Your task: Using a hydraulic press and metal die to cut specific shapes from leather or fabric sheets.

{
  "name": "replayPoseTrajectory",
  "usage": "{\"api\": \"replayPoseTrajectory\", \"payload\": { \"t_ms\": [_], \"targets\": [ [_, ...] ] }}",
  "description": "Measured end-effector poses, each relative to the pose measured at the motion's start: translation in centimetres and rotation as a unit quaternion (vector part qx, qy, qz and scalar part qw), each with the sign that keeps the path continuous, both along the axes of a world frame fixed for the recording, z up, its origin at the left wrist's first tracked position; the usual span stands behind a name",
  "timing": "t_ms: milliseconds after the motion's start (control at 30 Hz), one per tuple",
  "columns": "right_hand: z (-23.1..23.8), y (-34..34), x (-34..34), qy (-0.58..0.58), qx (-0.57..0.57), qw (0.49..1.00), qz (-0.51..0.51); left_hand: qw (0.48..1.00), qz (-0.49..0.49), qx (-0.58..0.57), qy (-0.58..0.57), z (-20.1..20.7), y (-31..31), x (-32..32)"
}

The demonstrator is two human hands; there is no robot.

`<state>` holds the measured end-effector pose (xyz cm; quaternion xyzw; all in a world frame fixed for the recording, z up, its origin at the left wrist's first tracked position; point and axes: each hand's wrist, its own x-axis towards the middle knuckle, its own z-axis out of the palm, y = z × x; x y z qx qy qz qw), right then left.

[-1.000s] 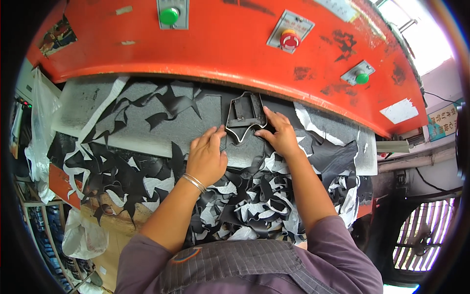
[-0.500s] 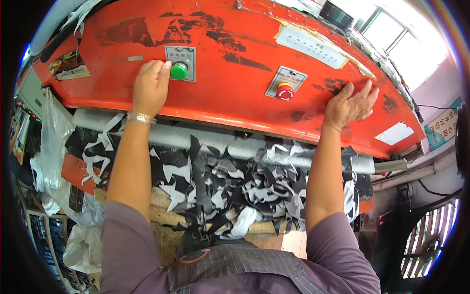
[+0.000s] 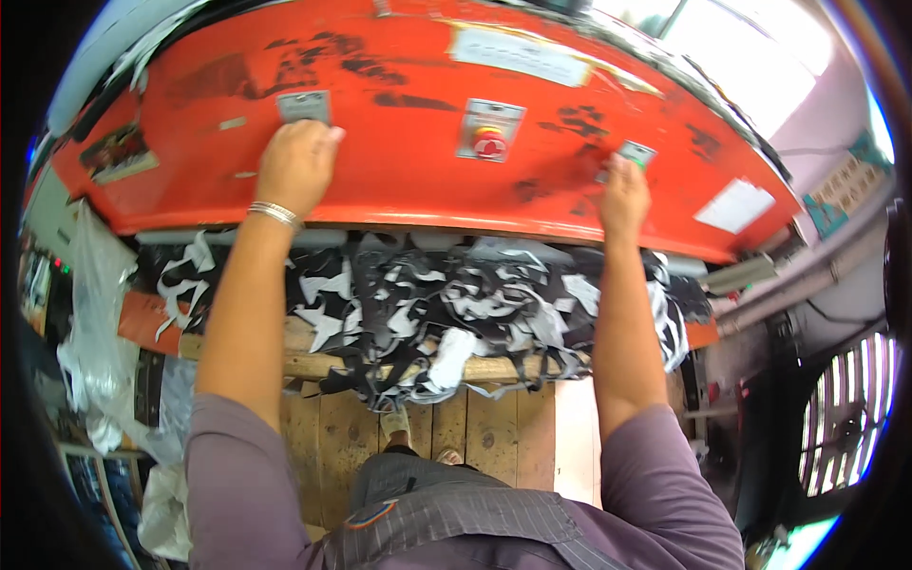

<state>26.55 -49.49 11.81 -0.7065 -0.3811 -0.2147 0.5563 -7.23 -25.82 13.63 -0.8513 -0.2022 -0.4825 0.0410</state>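
Heaped scraps (image 3: 494, 294), black and white, are tangled below your forearms, some strips spilling over the front edge, and a clear plastic bag (image 3: 100, 313) hangs off to the left. Between your hands sits the red button (image 3: 490, 143), both hands well apart from it. Here's your left hand (image 3: 296, 171), fingers curled into a fist, hiding the lower part of the left grey plate (image 3: 304, 104). Over to your right hand (image 3: 625, 198): its fingertips are right by the green button (image 3: 636, 162), partly covering it, but blur means I can't tell how closed they are, or whether either hand is pressing. Behind it all, the orange machine front (image 3: 399, 180); below, the wooden bench (image 3: 304, 367), a plank floor (image 3: 475, 418), and bright window light upper right.
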Motion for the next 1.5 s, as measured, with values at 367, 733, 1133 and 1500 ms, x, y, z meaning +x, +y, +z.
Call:
{"api": "replayPoseTrajectory", "payload": {
  "t_ms": [367,733,1133,1500],
  "targets": [
    [-12.1,-12.3,-17.5,-0.154,-0.480,0.842,0.193,0.938,-0.068,-0.302,0.159,-14.5,-18.1,-7.6],
    [-12.7,-10.7,-17.4,-0.150,-0.435,0.871,0.170,0.955,0.021,-0.258,0.142,-14.7,-17.9,-6.5],
    [-4.9,14.4,-5.2,-0.053,-0.388,0.886,0.247,0.769,-0.166,-0.615,-0.052,-9.6,-0.1,10.5],
    [-7.7,22.6,6.3,0.268,-0.244,0.811,0.458,0.658,-0.194,-0.719,-0.109,-14.2,7.5,22.6]
  ]
}}
